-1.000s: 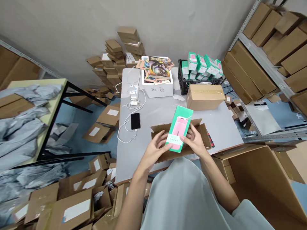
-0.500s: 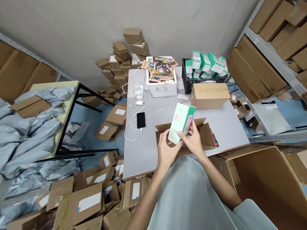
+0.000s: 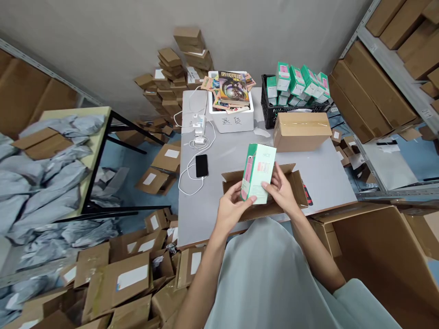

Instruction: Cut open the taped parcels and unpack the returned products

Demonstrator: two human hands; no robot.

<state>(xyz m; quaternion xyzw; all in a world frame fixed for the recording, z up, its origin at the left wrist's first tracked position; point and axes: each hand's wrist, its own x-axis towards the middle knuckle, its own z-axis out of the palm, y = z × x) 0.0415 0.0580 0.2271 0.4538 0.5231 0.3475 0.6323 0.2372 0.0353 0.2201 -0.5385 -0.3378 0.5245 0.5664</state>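
I hold a green and white product box [image 3: 259,171] with a pink picture on its side, upright above an open cardboard carton [image 3: 297,192] at the near edge of the grey table [image 3: 226,160]. My left hand [image 3: 233,210] grips the box's lower left corner. My right hand [image 3: 279,192] is closed on its right side. The carton's flaps stand open and its inside is mostly hidden by my hands.
On the table lie a black phone [image 3: 201,165] on a white cable, a sealed brown box [image 3: 302,131], a white foam box of books [image 3: 233,98] and a black crate of green boxes [image 3: 295,93]. A large open carton [image 3: 377,256] stands at right; flat mailer boxes [image 3: 130,278] litter the floor.
I have turned the green box in my hands from its pink front facing up to its side and white face showing, and raised it more upright above the carton.
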